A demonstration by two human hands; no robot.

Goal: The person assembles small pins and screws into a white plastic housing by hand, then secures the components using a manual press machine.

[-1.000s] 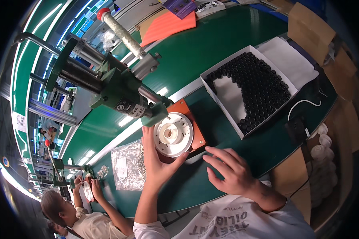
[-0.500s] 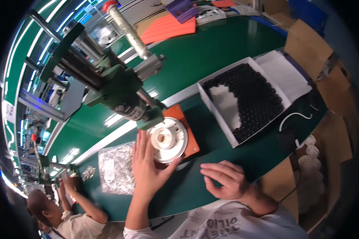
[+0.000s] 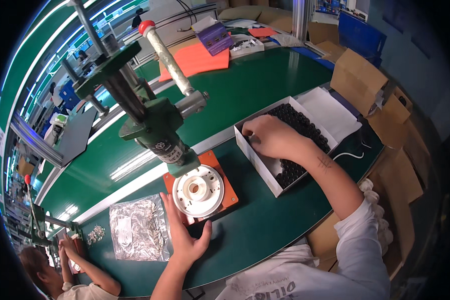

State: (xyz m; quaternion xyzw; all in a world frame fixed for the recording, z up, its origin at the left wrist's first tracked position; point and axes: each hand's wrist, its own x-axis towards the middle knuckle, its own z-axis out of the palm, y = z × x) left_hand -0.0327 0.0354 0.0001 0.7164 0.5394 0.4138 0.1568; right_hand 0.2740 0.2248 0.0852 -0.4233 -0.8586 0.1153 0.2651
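A round white plastic disc [image 3: 200, 190] lies on an orange base plate [image 3: 226, 189] under a green hand press [image 3: 155, 125]. My left hand [image 3: 182, 235] rests flat on the table, its fingers touching the disc's near left edge, holding nothing. My right hand [image 3: 272, 137] reaches into a white box [image 3: 257, 165] filled with several small black parts [image 3: 310, 130]. Its fingers curl down among the parts at the box's left end; what they pinch is hidden.
A clear bag of small metal parts [image 3: 137, 227] lies left of my left hand. The press lever with a red knob [image 3: 146, 26] slants up. Cardboard boxes [image 3: 357, 80] stand at the right. Another person [image 3: 60, 272] works at the lower left. Orange sheets [image 3: 195, 60] lie far back.
My right hand has moved from the table near the disc up and right into the box of black parts. My left hand stays by the disc.
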